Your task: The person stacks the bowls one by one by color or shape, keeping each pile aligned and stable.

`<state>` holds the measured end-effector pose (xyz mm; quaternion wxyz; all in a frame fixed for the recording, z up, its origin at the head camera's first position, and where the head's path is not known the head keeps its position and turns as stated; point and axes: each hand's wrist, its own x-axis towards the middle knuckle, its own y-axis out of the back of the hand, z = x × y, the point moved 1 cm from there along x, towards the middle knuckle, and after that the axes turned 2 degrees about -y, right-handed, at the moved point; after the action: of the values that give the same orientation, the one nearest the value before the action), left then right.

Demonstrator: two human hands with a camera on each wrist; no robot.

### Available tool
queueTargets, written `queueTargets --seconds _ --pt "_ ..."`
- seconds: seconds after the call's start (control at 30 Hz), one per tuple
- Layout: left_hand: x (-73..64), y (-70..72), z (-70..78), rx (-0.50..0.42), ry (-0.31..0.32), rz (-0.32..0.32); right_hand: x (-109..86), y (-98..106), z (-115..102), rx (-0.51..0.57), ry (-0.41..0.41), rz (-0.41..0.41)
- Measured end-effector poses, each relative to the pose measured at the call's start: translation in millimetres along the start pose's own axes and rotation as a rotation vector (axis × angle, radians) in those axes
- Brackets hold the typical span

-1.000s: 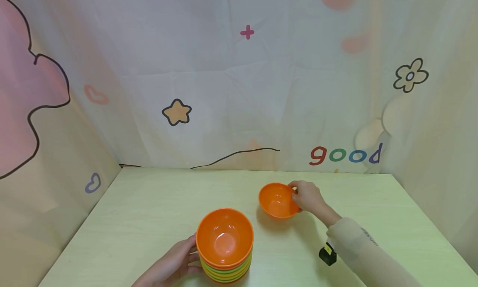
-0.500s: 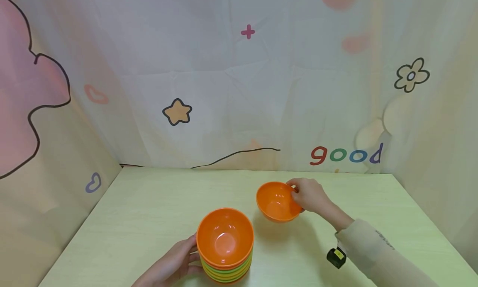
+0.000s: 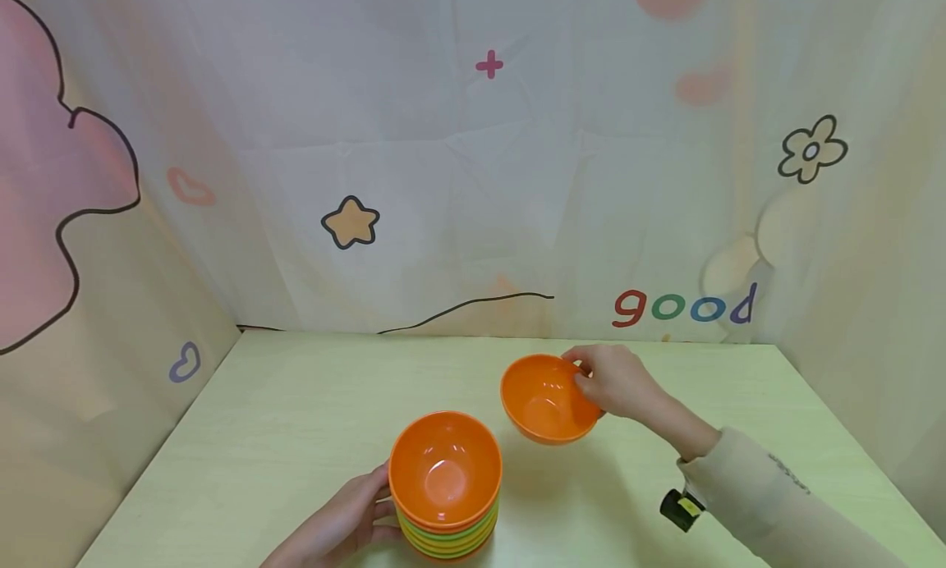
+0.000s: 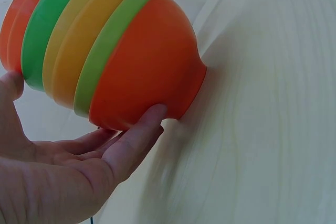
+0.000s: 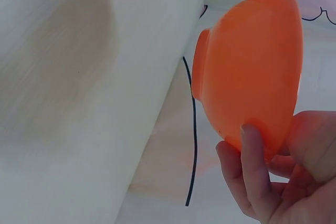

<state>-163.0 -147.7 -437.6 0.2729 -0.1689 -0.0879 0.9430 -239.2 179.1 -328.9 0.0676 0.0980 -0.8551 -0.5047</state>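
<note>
In the head view, a stack of bowls [image 3: 479, 529] stands at the front of the table, orange on top with green and yellow ones below. The left wrist view shows an orange bowl [image 4: 152, 61] at its base. My left hand [image 3: 342, 515] rests against the stack's left side, thumb near the upper rims and fingertips low on the bottom bowl. Behind and right of the stack, my right hand [image 3: 621, 381] grips a single orange bowl [image 3: 543, 400] by its right rim, fingers outside. That bowl hangs above the table, tilted slightly toward me, and nothing lies in it.
A pale wooden table [image 3: 310, 412] lies beneath both hands. Behind it hangs a printed cloth [image 3: 458, 199] with a star, a flower and the word "good". A small black device [image 3: 681, 510] hangs at the right sleeve [image 3: 776, 494].
My right hand has raised the single orange bowl and brought it slightly left and nearer. The left hand and the stack have stayed in place.
</note>
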Motion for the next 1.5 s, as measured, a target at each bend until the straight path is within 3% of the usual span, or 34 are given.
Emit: queueTargets --seconds 0.83,1.1,1.5 --pt "-1.1 0.8 0.0 -0.003 -0.008 -0.019 -14.5 23 -41 -0.052 0.123 0.027" --pt "0.5 0.6 -1.0 -0.001 -0.007 0.005 -15.5 21 -58 -0.063 0.169 0.024" --pt "-0.5 1.8 -1.2 0.000 -0.018 -0.019 -12.7 11 -76 -0.002 0.222 -0.019"
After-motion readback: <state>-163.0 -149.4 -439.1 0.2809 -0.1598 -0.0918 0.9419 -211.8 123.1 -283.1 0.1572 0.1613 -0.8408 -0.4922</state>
